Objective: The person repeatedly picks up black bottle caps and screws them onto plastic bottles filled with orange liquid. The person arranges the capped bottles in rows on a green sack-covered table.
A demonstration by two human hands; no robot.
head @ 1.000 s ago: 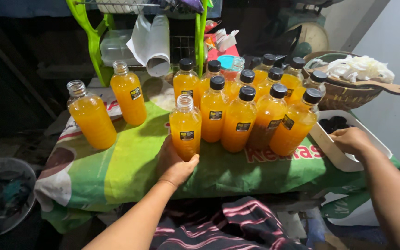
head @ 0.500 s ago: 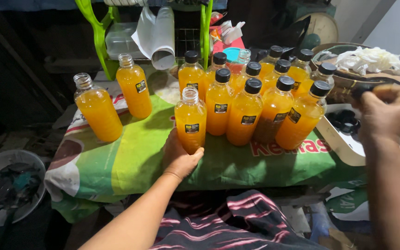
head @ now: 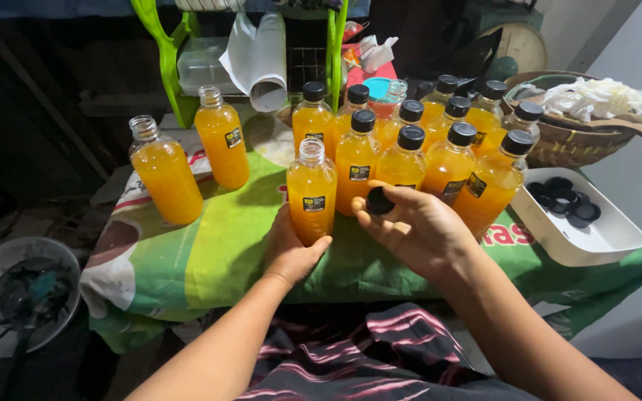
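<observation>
My left hand (head: 291,249) grips the base of an uncapped bottle of orange juice (head: 311,189) standing on the green cloth (head: 217,252). Just to its right, my right hand (head: 414,226) holds a black cap (head: 380,201) in its fingertips, level with the bottle's middle. Behind them stands a cluster of several capped orange bottles (head: 410,160). Two more uncapped orange bottles (head: 165,178) (head: 222,145) stand apart at the left.
A white tray (head: 603,238) with several black caps (head: 566,197) sits at the right. A woven basket (head: 570,145) with white cloth and a wooden spoon lies behind it. A green rack (head: 165,52) stands at the back, a fan (head: 20,297) at lower left.
My right hand came from the tray at the right to the middle, now holding a black cap beside the uncapped bottle. My left hand stays on that bottle.
</observation>
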